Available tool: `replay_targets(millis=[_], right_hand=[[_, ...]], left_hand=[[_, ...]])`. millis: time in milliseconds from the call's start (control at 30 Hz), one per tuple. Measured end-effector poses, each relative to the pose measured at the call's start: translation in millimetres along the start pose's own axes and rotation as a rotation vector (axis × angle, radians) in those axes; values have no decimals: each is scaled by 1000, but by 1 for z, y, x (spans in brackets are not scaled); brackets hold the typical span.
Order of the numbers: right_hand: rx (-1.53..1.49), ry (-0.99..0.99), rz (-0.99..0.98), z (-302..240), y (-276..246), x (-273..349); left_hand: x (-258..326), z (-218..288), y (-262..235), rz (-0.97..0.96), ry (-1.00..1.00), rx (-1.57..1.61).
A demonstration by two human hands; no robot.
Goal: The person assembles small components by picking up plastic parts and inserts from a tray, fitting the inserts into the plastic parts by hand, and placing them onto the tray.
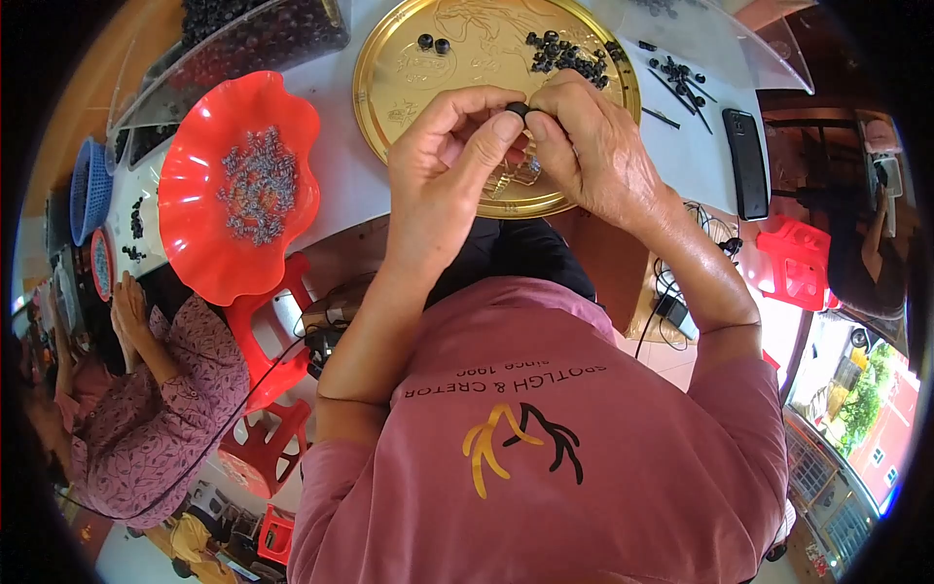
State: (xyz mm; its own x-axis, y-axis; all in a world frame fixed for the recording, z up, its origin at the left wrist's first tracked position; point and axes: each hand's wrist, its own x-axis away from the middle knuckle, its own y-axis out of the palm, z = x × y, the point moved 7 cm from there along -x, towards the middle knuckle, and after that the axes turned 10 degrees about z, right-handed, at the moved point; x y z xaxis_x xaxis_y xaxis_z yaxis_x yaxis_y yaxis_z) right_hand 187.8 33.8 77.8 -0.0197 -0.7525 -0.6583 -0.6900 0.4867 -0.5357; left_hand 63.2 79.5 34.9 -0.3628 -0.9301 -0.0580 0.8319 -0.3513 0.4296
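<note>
My left hand (452, 161) and my right hand (593, 146) meet above the near half of a round gold tray (375, 92). Between their fingertips is a small round black part (519, 109), pinched from both sides. The fingers partly cover it, so its exact kind cannot be made out. On the tray, two black knob-like pieces (434, 44) lie at the far left, apart from a pile of similar black pieces (574, 60) at the far right, beyond my right hand.
Left of the tray stands a red wavy-rimmed bowl (185, 195) holding many small grey metal pieces (258, 185). Thin black rods (671, 94) and a black phone (745, 161) lie to the right. Clear bins (233, 68) line the back; another person's hands (131, 316) work at far left.
</note>
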Motion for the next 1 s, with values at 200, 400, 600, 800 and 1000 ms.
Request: replay_targets(millis=[200, 400, 600, 800, 1000], right_hand=[[24, 64, -216, 9, 4, 7], [-93, 298, -327, 15, 5, 7], [-15, 112, -333, 8, 2, 5], [-2, 25, -319, 2, 3, 6], [105, 127, -360, 7, 1, 2]], left_hand=[[-7, 0, -6, -77, -36, -168], [-17, -6, -11, -132, -134, -35], [-17, -13, -16, -156, -269, 39], [-14, -18, -17, -174, -326, 100], [-15, -9, -20, -141, -119, -250]])
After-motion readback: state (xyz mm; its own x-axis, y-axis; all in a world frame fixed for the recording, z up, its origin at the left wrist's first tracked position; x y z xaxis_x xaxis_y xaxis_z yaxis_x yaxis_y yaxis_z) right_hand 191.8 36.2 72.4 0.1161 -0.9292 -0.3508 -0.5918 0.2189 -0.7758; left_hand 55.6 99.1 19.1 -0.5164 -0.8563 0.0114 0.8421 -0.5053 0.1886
